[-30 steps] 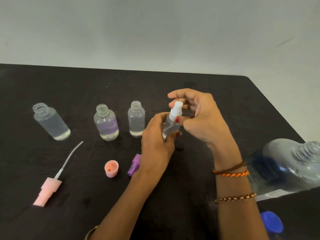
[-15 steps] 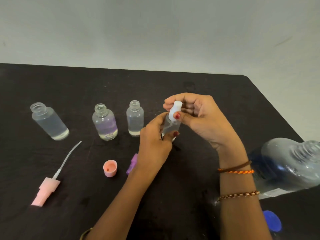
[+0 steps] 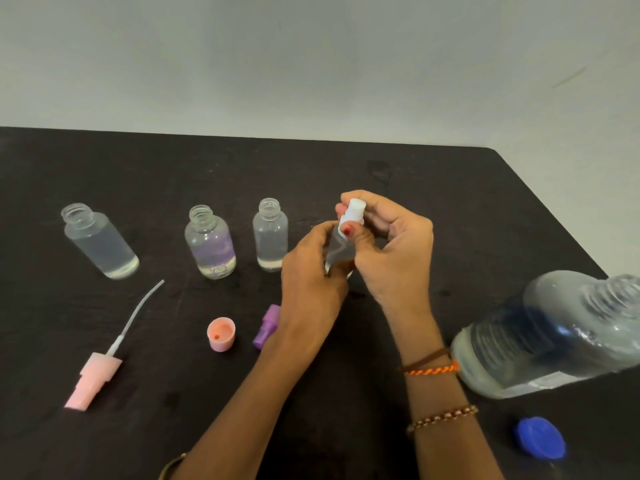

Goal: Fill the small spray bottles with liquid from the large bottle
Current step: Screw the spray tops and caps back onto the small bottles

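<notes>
Seen from above, over a black table (image 3: 433, 188). Left hand (image 3: 311, 271) wrapped around a small spray bottle (image 3: 337, 249), steadying it upright; right hand (image 3: 391, 244) pinching its white spray top (image 3: 354, 211), probably to screw it on. Three open small bottles (image 3: 270, 233) in a row to the left, each holding some liquid. Nearer: pink sprayer head (image 3: 93, 379) with tube, pink cap (image 3: 221, 334), purple sprayer (image 3: 266, 325) (partly hidden by the left wrist). Large bottle (image 3: 554, 334) uncapped at right, just beside the right forearm, blue cap (image 3: 540, 441) below it.
</notes>
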